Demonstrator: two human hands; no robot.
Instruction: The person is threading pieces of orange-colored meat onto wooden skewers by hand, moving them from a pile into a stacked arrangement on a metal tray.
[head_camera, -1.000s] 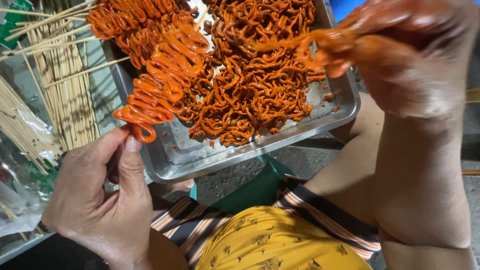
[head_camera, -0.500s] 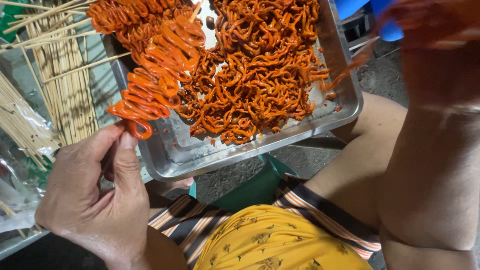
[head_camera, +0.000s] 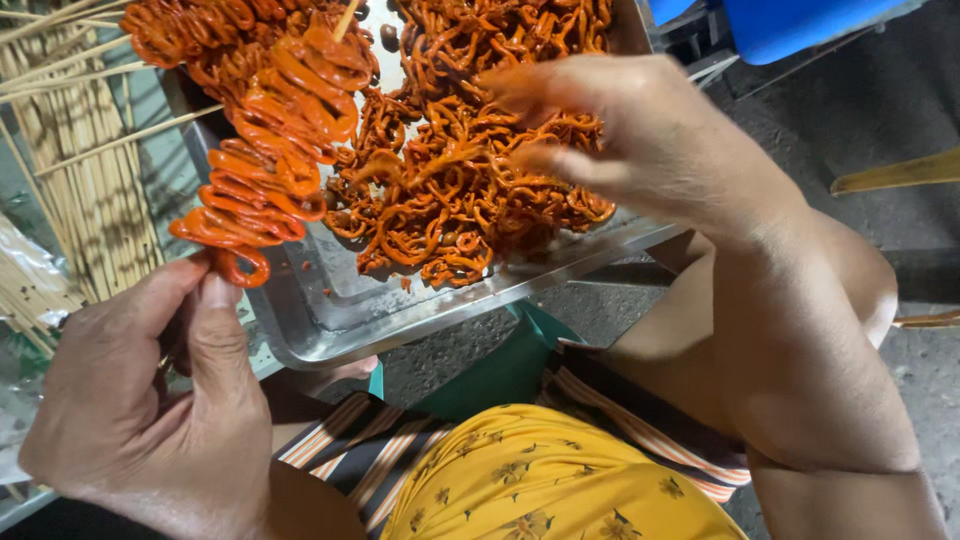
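My left hand (head_camera: 150, 400) grips the lower end of a bamboo skewer (head_camera: 270, 160) threaded with folded orange-red marinated strips; its tip pokes out at the top. My right hand (head_camera: 650, 150) hovers over the pile of loose orange strips (head_camera: 450, 200) in a steel tray (head_camera: 330, 320), its fingers curled down among the strips. Whether the fingers have pinched a strip is hidden by the hand itself.
A bundle of bare bamboo skewers (head_camera: 90, 190) lies left of the tray, partly on clear plastic (head_camera: 30, 260). A blue container (head_camera: 790, 25) stands at the top right. My lap in yellow flowered cloth (head_camera: 520, 480) is below, over grey ground (head_camera: 880, 120).
My right hand, raised at the upper right with a strip a second ago, has come down left onto the pile in the tray. The left hand still holds the loaded skewer.
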